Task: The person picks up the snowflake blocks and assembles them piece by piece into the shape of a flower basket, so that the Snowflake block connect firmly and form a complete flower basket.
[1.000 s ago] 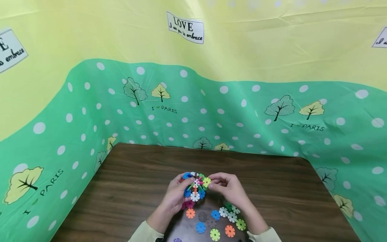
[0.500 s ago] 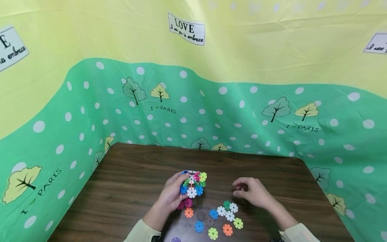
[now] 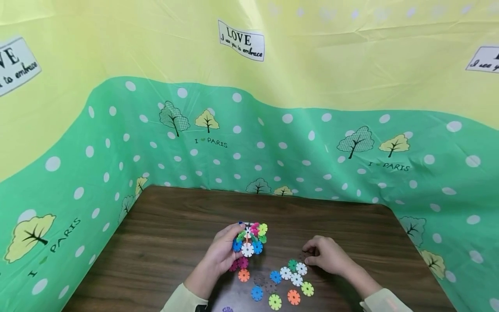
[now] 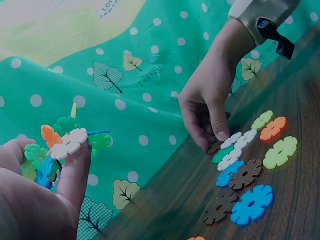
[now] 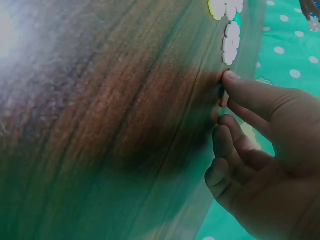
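Observation:
My left hand (image 3: 222, 249) grips a ball-like cluster of interlocking snowflake discs (image 3: 247, 248) above the table, with blue, white, green, pink and yellow-green pieces. In the left wrist view a finger lies against a white disc (image 4: 68, 143) of that cluster. Low at the table, my right hand (image 3: 329, 255) pinches a brown snowflake disc (image 3: 303, 256) between thumb and fingers. The right wrist view shows only a thin part of this disc (image 5: 223, 97); the rest is hidden.
Loose discs lie on the wooden table (image 3: 187, 208): white (image 3: 296, 279), green (image 3: 292, 264), blue (image 3: 257, 293), orange (image 3: 293, 297), yellow-green (image 3: 274, 302) and brown (image 3: 270, 286). Magenta discs (image 3: 242, 262) lie beneath my left hand. A printed green cloth (image 3: 234, 164) hangs behind the table.
My right hand has left the cluster, where it touched a yellow-green disc, moved right and come down to the brown disc. The left hand keeps the cluster, slightly turned.

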A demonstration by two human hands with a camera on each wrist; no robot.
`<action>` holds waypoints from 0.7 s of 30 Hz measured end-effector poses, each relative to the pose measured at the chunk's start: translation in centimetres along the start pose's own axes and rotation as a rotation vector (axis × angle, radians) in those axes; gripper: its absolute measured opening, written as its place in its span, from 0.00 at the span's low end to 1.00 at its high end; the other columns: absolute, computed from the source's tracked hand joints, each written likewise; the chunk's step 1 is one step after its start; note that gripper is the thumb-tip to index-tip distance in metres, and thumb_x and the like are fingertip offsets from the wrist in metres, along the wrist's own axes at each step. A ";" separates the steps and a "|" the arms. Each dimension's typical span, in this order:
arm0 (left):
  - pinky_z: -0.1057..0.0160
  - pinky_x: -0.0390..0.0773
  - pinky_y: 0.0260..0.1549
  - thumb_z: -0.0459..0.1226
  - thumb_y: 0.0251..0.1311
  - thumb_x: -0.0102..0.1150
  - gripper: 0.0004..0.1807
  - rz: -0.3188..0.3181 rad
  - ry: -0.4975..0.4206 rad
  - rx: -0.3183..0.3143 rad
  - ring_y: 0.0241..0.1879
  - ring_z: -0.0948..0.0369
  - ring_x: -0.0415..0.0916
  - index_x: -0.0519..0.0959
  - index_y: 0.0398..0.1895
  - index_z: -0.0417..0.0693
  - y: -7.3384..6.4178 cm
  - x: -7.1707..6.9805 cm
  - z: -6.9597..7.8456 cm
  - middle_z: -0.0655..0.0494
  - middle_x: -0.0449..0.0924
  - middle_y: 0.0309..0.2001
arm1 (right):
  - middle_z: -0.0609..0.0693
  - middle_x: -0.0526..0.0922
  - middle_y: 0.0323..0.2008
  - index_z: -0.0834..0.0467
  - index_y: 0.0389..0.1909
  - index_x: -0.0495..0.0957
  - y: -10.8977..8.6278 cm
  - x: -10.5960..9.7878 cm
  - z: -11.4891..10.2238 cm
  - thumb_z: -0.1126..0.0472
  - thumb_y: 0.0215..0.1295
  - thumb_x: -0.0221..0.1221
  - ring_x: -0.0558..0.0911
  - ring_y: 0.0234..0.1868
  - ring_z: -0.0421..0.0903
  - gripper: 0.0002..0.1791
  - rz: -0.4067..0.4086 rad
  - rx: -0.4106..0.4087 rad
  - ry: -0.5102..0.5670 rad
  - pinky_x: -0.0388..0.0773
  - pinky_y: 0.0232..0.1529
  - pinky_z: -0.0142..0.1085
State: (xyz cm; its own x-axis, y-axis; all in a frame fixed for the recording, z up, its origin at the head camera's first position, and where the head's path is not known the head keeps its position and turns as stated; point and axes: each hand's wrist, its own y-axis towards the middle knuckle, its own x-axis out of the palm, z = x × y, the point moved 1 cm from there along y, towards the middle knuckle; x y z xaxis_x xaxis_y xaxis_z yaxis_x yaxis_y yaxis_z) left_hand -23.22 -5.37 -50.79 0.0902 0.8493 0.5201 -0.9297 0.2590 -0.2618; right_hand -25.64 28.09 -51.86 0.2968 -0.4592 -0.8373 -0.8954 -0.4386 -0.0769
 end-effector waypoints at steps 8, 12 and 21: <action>0.61 0.88 0.35 0.45 0.73 0.59 0.30 0.012 0.002 0.003 0.38 0.60 0.86 0.60 0.68 0.38 0.1 -0.1 0.1 0.51 0.83 0.44 | 0.41 0.79 0.28 0.51 0.36 0.82 1.0 -0.2 -0.3 0.65 0.60 0.72 0.75 0.28 0.36 0.09 0.025 0.013 0.034 0.74 0.29 0.31; 0.55 0.88 0.40 0.45 0.73 0.59 0.32 0.023 -0.006 0.001 0.42 0.56 0.86 0.59 0.70 0.42 0.0 -0.1 0.2 0.46 0.81 0.49 | 0.40 0.81 0.28 0.52 0.38 0.83 1.9 -0.4 -1.0 0.66 0.63 0.69 0.77 0.28 0.37 0.07 0.115 0.032 0.096 0.76 0.29 0.31; 0.50 0.87 0.46 0.48 0.72 0.60 0.35 0.024 0.029 -0.005 0.48 0.54 0.85 0.61 0.75 0.43 0.4 0.0 -0.4 0.44 0.81 0.55 | 0.47 0.86 0.32 0.58 0.45 0.85 3.1 -0.3 -4.9 0.62 0.65 0.69 0.82 0.30 0.41 0.10 0.336 -0.028 0.412 0.80 0.30 0.33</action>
State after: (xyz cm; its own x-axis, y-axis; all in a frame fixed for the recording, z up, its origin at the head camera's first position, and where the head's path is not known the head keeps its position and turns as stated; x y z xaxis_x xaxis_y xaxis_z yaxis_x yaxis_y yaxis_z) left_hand -23.39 -5.05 -51.22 0.0784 0.8684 0.4897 -0.9299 0.2408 -0.2782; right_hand -26.87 23.12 -49.23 0.1058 -0.8410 -0.5306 -0.9561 -0.2327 0.1783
